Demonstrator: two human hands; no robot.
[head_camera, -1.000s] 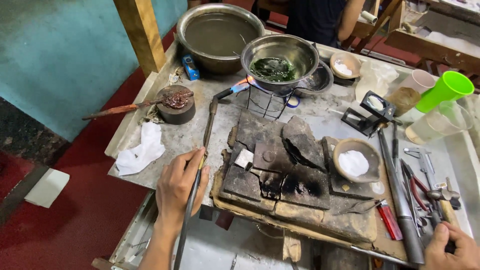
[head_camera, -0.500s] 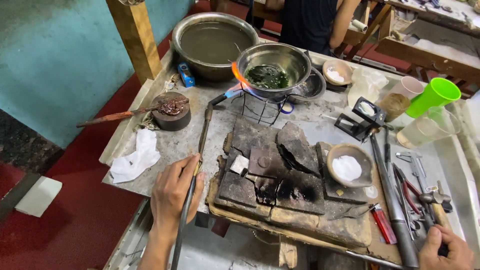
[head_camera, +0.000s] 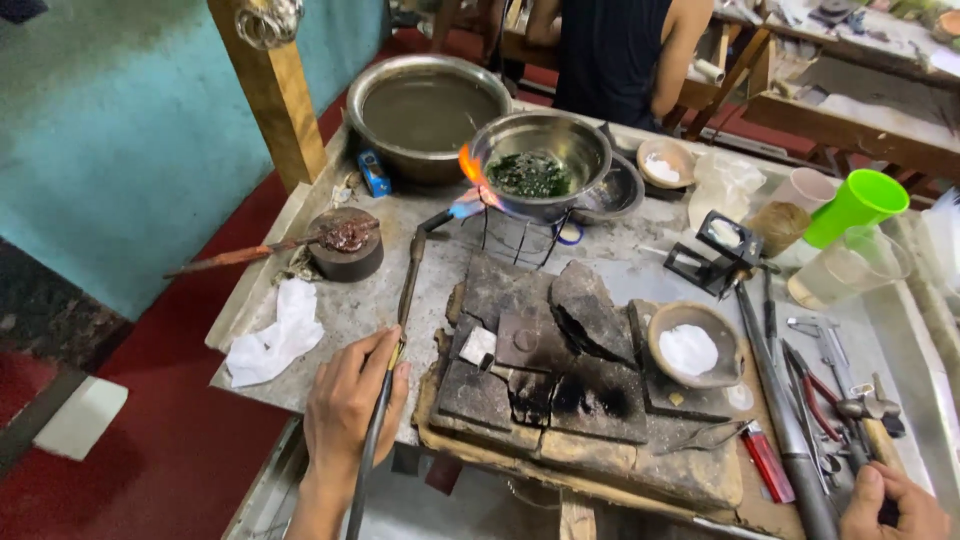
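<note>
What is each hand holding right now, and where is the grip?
The left hand grips the torch on its long stem, far from the flame. The right hand holds a hammer by its handle end.

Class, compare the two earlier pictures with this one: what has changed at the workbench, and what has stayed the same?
The flame at the torch tip has grown, from barely visible to bright orange against the steel bowl. The left hand still holds the torch; the right hand still rests by the hammer. Nothing else moved.
</note>
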